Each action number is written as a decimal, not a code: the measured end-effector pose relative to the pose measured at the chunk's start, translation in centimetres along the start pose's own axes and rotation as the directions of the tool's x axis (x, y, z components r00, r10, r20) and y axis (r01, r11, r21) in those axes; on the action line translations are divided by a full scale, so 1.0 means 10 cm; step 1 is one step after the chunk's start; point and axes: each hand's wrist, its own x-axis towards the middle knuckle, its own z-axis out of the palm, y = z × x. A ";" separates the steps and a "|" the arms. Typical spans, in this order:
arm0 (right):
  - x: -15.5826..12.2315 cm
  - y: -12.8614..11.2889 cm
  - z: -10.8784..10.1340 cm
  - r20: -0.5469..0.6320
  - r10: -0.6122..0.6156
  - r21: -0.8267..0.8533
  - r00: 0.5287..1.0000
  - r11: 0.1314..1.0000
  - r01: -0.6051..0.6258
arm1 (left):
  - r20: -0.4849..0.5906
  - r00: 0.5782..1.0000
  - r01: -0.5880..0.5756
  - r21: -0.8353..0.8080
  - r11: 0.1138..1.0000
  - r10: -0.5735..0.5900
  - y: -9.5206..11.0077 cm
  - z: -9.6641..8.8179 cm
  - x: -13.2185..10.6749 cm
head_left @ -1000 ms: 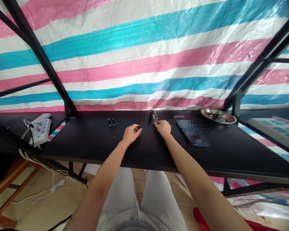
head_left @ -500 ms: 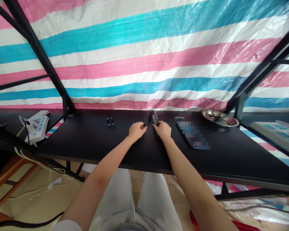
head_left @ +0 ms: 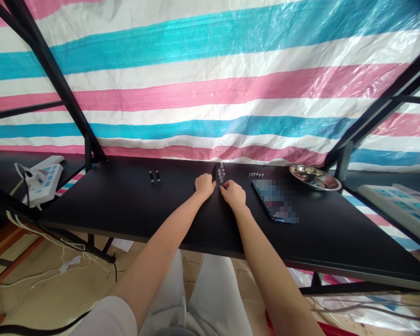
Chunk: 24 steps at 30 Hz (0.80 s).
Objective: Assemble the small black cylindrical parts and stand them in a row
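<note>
My left hand (head_left: pixel 206 186) is closed, its fingertips at the near end of a row of small black pieces (head_left: pixel 214 171). What it pinches, if anything, is hidden. Just to the right, my right hand (head_left: pixel 234 194) has thumb and finger together below a cluster of small clear, silvery cylinders (head_left: pixel 221 171); anything held there is too small to make out. Black row and clear cluster stand side by side on the black table (head_left: pixel 154 205). Farther left lie two short black cylinders with whitish ends, one here (head_left: pixel 151 176) and its neighbour (head_left: pixel 157 176).
Right of my hands is a row of tiny shiny pieces (head_left: pixel 255 175), with a phone (head_left: pixel 275 200) below it. A round metal dish (head_left: pixel 315 178) sits near the right rear. Power strips (head_left: pixel 47 179) lie at far left. Behind hangs a striped sheet (head_left: pixel 203 102).
My left hand, which held a small dark piece, has moved right to the black row. My right hand has drawn slightly back toward me from the clear cylinders. The view has shifted a little.
</note>
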 end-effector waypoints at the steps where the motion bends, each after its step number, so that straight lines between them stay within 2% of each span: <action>1: 0.00 -0.01 -0.01 0.005 0.004 -0.006 1.000 1.000 -0.004 | -0.004 1.000 -0.002 0.020 1.000 0.002 0.00 0.02 0.00; 7: -0.02 -0.04 -0.05 0.027 0.016 -0.047 1.000 0.999 -0.015 | 0.006 0.999 -0.041 0.092 0.995 0.040 -0.04 -0.01 -0.04; 11: -0.02 -0.05 -0.06 0.061 0.014 -0.060 0.998 0.998 -0.010 | 0.050 0.982 -0.186 0.149 0.971 0.180 -0.20 -0.15 -0.16; 14: -0.04 -0.07 -0.05 0.085 -0.066 -0.021 0.994 0.997 0.068 | 0.081 0.952 -0.305 0.230 0.924 0.294 -0.38 -0.31 -0.32; 17: -0.07 -0.11 -0.03 0.107 -0.201 0.080 0.974 0.978 0.193 | 0.089 0.941 -0.338 0.288 0.896 0.326 -0.55 -0.48 -0.50; 20: -0.11 -0.15 -0.02 0.128 -0.323 0.188 0.938 0.936 0.297 | 0.024 0.973 -0.227 0.304 0.925 0.230 -0.68 -0.63 -0.64; 22: -0.14 -0.19 -0.02 0.130 -0.374 0.227 0.918 0.913 0.340 | -0.071 0.995 -0.052 0.275 0.960 0.074 -0.76 -0.73 -0.67; 24: -0.16 -0.21 -0.02 0.119 -0.397 0.244 0.910 0.900 0.361 | -0.171 0.979 0.145 0.206 0.968 -0.111 -0.83 -0.81 -0.66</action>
